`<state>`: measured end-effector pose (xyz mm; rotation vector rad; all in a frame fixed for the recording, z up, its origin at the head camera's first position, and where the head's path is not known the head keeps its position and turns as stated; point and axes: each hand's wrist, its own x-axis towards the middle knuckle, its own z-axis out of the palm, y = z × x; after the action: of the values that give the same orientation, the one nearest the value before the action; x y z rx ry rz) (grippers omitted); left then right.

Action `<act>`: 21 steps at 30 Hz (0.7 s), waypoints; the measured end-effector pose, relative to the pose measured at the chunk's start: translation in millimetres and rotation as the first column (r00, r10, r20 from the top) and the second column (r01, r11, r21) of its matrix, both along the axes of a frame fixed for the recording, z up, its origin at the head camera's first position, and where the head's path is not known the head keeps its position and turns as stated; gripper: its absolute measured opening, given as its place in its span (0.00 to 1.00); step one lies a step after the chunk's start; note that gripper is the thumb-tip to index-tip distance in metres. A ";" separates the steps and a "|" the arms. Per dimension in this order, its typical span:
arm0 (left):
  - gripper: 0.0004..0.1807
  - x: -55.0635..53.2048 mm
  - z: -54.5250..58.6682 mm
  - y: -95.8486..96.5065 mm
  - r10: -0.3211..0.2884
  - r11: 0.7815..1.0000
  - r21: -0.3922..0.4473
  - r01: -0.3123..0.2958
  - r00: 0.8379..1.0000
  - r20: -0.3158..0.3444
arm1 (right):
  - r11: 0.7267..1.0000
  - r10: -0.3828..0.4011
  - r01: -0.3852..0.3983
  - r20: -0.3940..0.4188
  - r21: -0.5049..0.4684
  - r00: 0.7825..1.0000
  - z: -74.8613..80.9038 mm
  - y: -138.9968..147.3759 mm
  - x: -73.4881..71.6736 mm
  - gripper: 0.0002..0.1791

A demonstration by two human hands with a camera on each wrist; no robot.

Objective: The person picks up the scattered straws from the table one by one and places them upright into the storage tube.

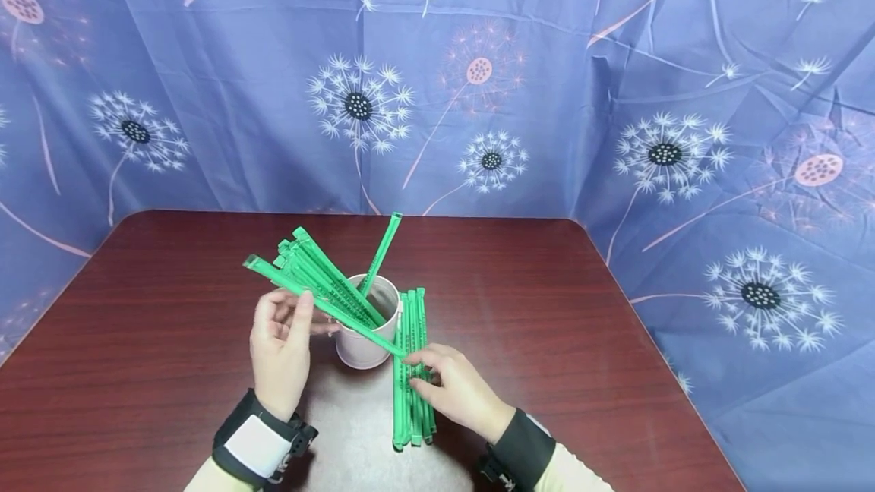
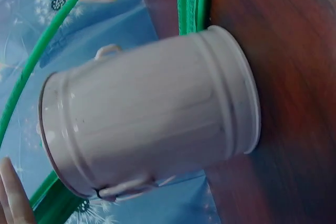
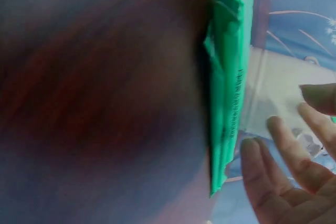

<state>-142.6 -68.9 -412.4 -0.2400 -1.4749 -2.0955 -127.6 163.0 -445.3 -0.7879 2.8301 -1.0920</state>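
Above the near rim of a white bucket, both hands meet one slanted green stick: the left hand pinches it toward its upper end between thumb and fingers, while fingertips of the right hand touch its lower end, though the blurred wrist view leaves me unable to tell whether they grip it. The stick slopes across the front of the bucket's mouth. Long and thin like its printed, shiny-wrapped neighbours, it should weigh almost nothing, slide readily between dry fingertips, and bend or crease if squeezed hard; a light pinch near mid-length would probably balance it best. Farther out, a leaning cluster of sticks stands in the bucket, fanned toward the left, and a lone stick tilts the other way. Right of the bucket, a row of sticks lies flat on the dark red counter, partly hidden by the right hand; they lie close together, so lifting one by its flat end looks the surest way to part it from the others. Past the counter's far edge hangs blue cloth printed with dandelions
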 end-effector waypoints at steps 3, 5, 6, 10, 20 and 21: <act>0.04 -3.1 2.5 -4.9 0.023 0.994 0.105 -0.020 0.999 -0.028 | 0.997 -0.007 0.008 -0.019 0.076 1.000 -3.0 2.3 -1.0 0.14; 0.05 -5.0 4.0 -7.8 0.044 0.985 0.172 -0.034 0.997 -0.058 | 0.996 -0.010 0.010 0.003 0.089 1.000 -5.6 4.4 -2.4 0.13; 0.05 -6.0 4.7 -9.1 0.059 0.977 0.207 -0.043 0.996 -0.071 | 0.996 -0.011 0.009 0.018 0.090 1.000 -6.9 5.5 -3.0 0.13; 0.07 -9.1 6.9 -13.4 0.132 0.952 0.290 -0.096 0.986 -0.105 | 0.997 -0.008 0.002 0.077 0.082 0.997 -10.3 9.6 -6.1 0.09; 0.04 -8.6 -4.2 -13.4 0.152 0.984 0.102 -0.147 0.987 -0.044 | 0.985 -0.142 0.129 0.115 0.115 0.983 -11.5 14.3 -8.4 0.04; 0.03 -8.2 -5.5 -13.1 0.162 0.986 0.040 -0.161 0.986 -0.031 | 0.982 -0.162 0.149 0.116 0.117 0.980 -11.5 14.5 -8.2 0.04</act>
<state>-150.9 -82.0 -417.9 -0.1368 -1.3861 -1.9772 -135.9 177.6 -456.8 -0.4796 2.8543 -0.9566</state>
